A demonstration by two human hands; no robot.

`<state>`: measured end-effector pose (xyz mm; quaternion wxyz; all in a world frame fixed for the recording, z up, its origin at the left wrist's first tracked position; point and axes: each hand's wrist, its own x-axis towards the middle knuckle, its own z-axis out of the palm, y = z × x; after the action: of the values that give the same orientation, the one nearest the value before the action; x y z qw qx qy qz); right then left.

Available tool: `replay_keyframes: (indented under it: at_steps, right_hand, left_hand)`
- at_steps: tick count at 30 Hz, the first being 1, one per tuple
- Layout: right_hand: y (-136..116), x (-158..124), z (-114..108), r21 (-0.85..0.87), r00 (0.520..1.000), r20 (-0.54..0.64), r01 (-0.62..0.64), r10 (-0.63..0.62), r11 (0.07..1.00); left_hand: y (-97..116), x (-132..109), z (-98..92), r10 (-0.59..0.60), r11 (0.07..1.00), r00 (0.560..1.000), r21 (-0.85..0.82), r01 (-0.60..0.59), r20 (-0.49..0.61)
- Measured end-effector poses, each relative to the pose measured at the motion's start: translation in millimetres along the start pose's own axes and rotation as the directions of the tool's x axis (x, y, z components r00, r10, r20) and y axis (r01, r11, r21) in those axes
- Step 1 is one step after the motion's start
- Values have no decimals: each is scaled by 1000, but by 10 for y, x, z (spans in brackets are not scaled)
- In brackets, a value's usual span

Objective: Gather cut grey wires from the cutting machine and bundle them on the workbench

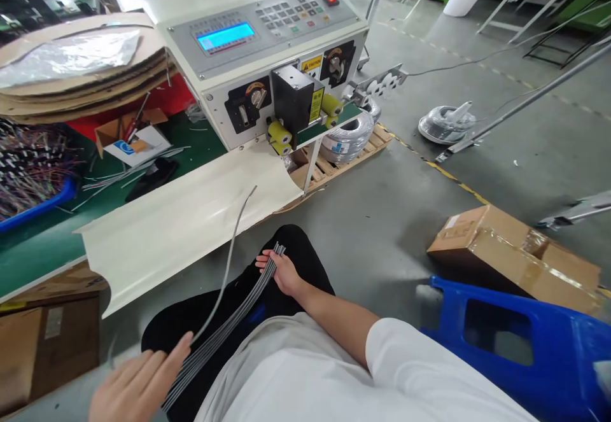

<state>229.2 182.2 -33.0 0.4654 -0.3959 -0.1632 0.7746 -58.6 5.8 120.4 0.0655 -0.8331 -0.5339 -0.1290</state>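
A bundle of thin grey cables (pixel 241 310) lies across my lap, slanting from upper right to lower left. Near its upper end, my right hand (pixel 286 274) is closed around it, with the cut ends sticking out above the fingers. At lower left, my left hand (pixel 140 380) is slightly blurred and pinches a single grey cable (pixel 231 250) between thumb and fingers. That cable curves up and away, its far tip over the cream chute (pixel 191 212). The bundle's lower end runs beside and partly behind my left hand.
Behind the chute stands a cable-cutting machine (pixel 267 34) with a lit blue display and yellow rollers. A blue bin (pixel 67 193) of wires is at left. Wrapped cable coils (pixel 351 135) sit on a pallet. Cardboard boxes (pixel 506 244) and a blue plastic stool (pixel 558 339) are at right.
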Motion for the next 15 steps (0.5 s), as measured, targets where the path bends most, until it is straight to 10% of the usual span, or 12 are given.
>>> replay_keyframes:
  at_steps: [7,15]
  right_hand:
    - [-72,-61,3,36,1000,20,-21,20,999]
    - [-32,-54,7,-28,1000,21,-18,18,999]
  left_hand:
    - [538,-320,461,-158,987,939,45,152,306]
    - [670,-453,434,-333,943,914,101,317,233]
